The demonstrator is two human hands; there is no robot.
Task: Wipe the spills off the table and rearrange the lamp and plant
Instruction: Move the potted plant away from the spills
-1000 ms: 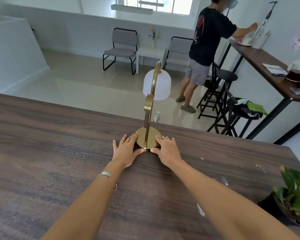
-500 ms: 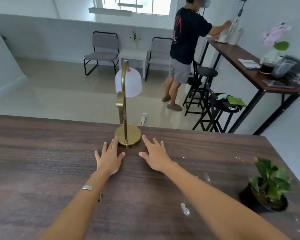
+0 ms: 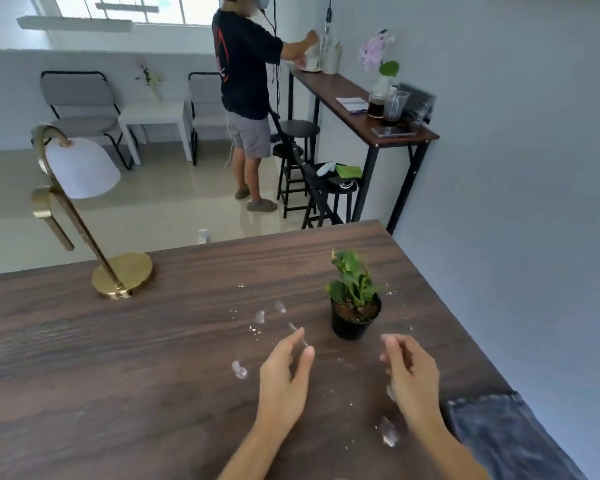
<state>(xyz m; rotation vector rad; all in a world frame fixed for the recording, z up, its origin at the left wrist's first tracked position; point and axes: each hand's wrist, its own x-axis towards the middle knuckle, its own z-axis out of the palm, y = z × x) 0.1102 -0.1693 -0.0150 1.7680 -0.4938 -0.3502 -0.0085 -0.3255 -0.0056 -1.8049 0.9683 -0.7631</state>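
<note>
Head view shows both hands, left and right, open and empty just short of the potted plant on the table, wet spills around them, the lamp well left.

On the table, the lamp stands near the far edge, left of the middle. The plant sits well apart from it, toward the right edge. Spills lie scattered between the two and toward the near edge. The left hand and right hand hover just before the plant, one to each side, not touching it.
</note>
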